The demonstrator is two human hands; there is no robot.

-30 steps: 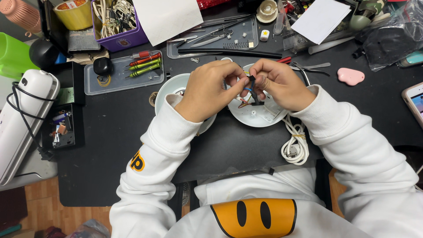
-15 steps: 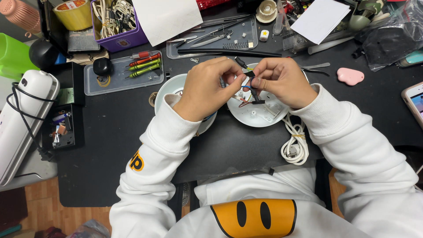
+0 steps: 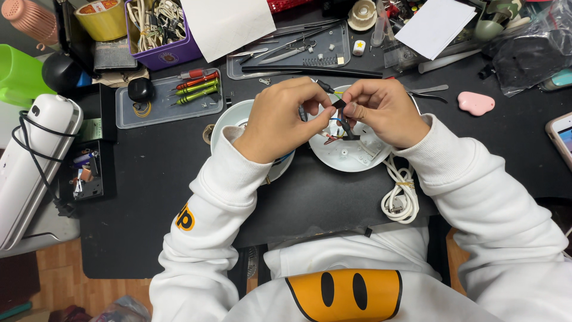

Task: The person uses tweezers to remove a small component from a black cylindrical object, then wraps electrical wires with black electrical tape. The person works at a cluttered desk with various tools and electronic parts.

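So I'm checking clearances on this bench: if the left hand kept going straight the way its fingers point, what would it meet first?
The left hand points rightward, so it would likely meet the small black piece pinched by the right hand, whose fingertips almost touch it. Depth looks about equal.

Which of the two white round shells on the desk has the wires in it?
The right shell, under the right hand: coloured wires show inside it. The left shell, partly hidden by the left hand, shows no wires.
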